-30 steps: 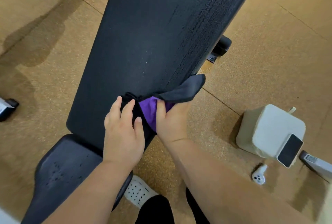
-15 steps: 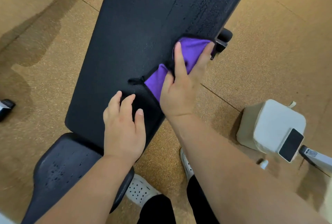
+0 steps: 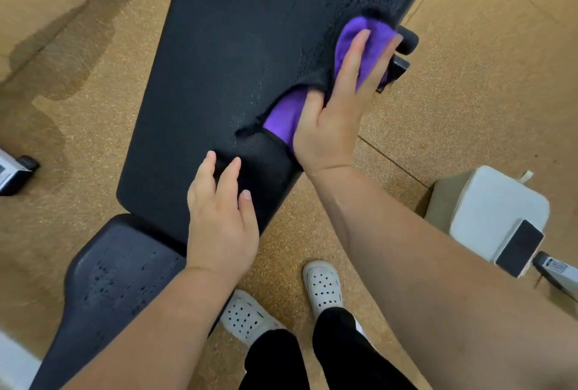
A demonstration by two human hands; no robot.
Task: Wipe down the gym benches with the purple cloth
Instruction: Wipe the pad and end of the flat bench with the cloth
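A long black gym bench pad (image 3: 237,55) runs from the top right down to the middle, with a black seat pad (image 3: 115,277) below it at the lower left. The purple cloth (image 3: 362,36), black on its other side, lies along the pad's right edge. My right hand (image 3: 337,108) presses flat on the cloth with straight fingers, partly covering it. My left hand (image 3: 219,217) rests flat on the pad's near end, fingers straight, holding nothing. Water droplets show on the pad's right strip and on the seat.
A white box (image 3: 494,211) with a dark phone (image 3: 519,247) on it stands on the cork floor at the right. The bench's black foot (image 3: 406,42) sticks out beside the cloth. Grey equipment (image 3: 15,170) sits at the left edge. My white shoes (image 3: 322,286) stand below the bench.
My right hand has slid the cloth up along the pad's right edge, away from me, and now presses it flat. My left hand has stayed on the pad's near end.
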